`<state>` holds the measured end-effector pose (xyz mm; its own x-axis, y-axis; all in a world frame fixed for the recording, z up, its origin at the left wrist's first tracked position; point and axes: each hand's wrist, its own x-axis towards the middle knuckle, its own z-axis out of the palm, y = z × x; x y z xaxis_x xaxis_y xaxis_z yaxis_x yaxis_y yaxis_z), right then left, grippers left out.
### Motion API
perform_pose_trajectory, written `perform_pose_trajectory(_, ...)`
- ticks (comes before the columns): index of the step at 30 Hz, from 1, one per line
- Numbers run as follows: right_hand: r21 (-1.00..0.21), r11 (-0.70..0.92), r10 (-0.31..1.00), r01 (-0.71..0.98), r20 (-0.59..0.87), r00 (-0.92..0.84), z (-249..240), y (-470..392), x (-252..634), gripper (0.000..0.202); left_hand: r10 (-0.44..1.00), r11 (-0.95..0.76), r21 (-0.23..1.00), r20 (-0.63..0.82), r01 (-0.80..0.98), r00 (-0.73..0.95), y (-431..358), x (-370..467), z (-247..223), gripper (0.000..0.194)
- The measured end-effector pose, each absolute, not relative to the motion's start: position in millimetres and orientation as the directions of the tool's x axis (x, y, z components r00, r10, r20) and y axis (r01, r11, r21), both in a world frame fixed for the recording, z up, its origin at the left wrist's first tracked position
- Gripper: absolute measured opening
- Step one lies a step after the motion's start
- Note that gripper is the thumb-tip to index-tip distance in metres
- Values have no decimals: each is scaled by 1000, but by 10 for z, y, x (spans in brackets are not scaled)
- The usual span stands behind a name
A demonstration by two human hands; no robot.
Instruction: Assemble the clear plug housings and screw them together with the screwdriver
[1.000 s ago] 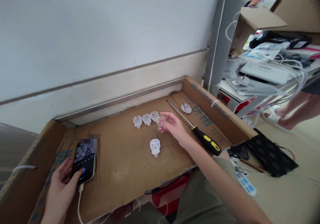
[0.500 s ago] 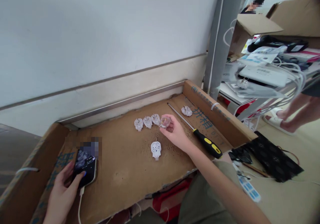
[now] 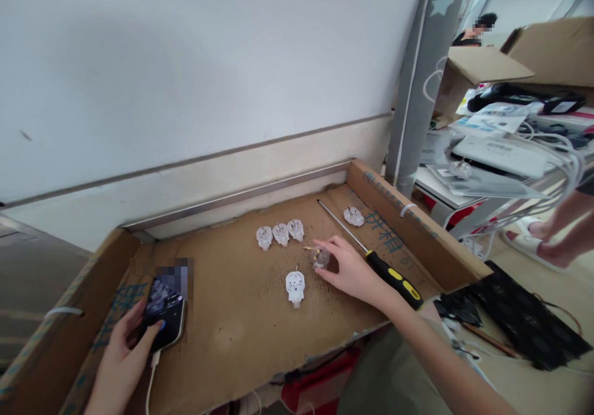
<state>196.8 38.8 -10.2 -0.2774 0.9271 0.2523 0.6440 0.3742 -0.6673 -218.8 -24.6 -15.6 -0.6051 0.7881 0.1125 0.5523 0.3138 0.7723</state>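
Observation:
A smartphone (image 3: pixel 162 319) with a lit screen rests in my left hand (image 3: pixel 123 347), fingers behind it and thumb on the glass. Between thumb and fingertips, my right hand (image 3: pixel 346 266) grips a clear plug (image 3: pixel 319 256) with brass-coloured metal parts showing, low over the cardboard. Just left of it, a white plug piece (image 3: pixel 295 286) lies on the cardboard. Behind that sit three pronged plug pieces in a row, among them a middle plug piece (image 3: pixel 280 233). Another pronged plug piece (image 3: pixel 353 216) lies farther right. A long screwdriver (image 3: pixel 394 279) with a black and yellow handle passes beyond my right hand.
A shallow cardboard tray (image 3: pixel 223 303) with raised sides spans the work area, against a white panel (image 3: pixel 208 81). On the right stand a grey post (image 3: pixel 413 93) and a table loaded with cables, packets and an open carton (image 3: pixel 552 50). Two people are partly visible there.
My right hand has moved the clear plug away from the row, nearer to me and to the right, turning it so brass parts show. The view has shifted slightly; my left hand keeps the smartphone.

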Motion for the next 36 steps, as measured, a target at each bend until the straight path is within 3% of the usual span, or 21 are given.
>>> perform_pose_trajectory(5,-591,389,920,706,283,-270,-172,413,1935,45,779,343,820,23,458,-627,-243,-2157,-127,103)
perform_pose_trajectory(11,-498,385,911,777,340,-234,-94,395,1927,68,786,321,840,21,438,-617,-266,-2131,-129,100)
perform_pose_trajectory(16,-402,424,894,811,331,-303,23,536,1683,28,793,342,813,20,472,-609,-270,-2145,-127,102)
perform_pose_trajectory(20,-365,375,915,852,293,-277,-8,663,1541,24,779,346,828,9,441,-627,-256,-2190,-165,102)
perform_pose_trajectory(27,-514,458,878,725,390,-277,109,632,1675,20,782,316,848,21,426,-623,-254,-2235,-213,88)
perform_pose_trajectory(31,-654,444,882,612,440,-170,169,515,1894,20,784,296,852,41,431,-620,-266,-2234,-229,83)
perform_pose_trajectory(36,-727,423,891,540,443,-101,102,415,2014,13,786,293,852,43,433,-617,-270,-2237,-252,83)
